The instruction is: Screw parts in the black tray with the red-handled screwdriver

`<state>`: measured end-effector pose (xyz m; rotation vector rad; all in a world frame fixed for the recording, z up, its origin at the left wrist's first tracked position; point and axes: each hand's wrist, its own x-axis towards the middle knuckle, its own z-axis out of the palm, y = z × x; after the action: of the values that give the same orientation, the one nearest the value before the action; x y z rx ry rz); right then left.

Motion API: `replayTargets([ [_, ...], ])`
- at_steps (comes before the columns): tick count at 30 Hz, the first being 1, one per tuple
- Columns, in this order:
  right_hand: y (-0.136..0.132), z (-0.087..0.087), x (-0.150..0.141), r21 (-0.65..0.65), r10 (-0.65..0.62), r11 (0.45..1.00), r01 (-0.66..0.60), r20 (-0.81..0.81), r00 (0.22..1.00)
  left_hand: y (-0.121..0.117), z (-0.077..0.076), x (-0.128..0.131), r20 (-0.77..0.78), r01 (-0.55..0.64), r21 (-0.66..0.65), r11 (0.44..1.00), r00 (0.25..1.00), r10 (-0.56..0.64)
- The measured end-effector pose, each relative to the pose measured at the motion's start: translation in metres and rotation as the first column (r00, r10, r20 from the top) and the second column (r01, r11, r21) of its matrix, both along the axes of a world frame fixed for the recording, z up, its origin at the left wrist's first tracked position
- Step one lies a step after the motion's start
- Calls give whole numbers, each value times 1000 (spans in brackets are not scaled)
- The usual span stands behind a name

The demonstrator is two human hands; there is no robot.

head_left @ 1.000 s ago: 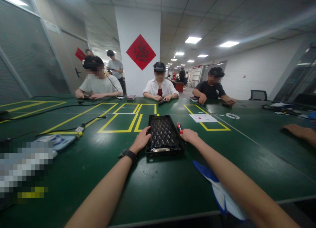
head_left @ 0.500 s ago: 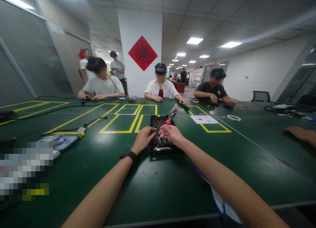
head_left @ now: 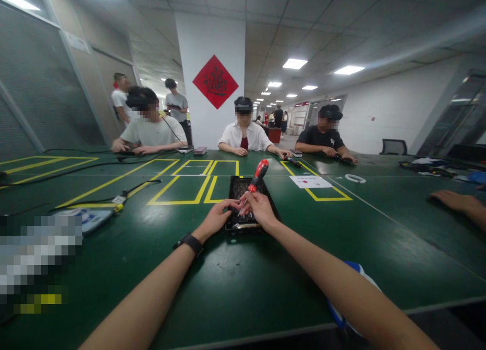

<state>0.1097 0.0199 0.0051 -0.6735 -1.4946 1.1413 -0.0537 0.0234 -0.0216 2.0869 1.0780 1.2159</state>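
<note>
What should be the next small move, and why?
Perhaps the left hand could steady the screwdriver near its tip: the right hand holds it tilted over the black tray, the left hand is close to its lower end, and tip contact is unclear.

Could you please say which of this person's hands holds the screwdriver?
The right hand: the red-and-black screwdriver rises from its grip, while the left hand lies partly over the black tray.
</note>
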Motion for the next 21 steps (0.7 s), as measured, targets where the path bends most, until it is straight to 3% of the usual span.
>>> replayTargets([
  [4,-2,1,-1,59,-42,997,40,47,998,-4,6,1,47,-4,-15,1000,999,5],
  [9,-3,2,2,74,-12,997,9,46,999,-9,11,1,77,180,-186,966,983,-168],
  [14,-2,0,4,96,57,993,-63,68,996,-6,8,-1,96,141,-227,964,988,-122],
  [19,-2,0,4,97,153,983,-158,57,987,-7,8,-3,181,266,-278,923,958,-222],
  [21,-2,1,3,100,144,984,-147,38,989,-9,8,-1,214,263,-275,925,955,-208],
])
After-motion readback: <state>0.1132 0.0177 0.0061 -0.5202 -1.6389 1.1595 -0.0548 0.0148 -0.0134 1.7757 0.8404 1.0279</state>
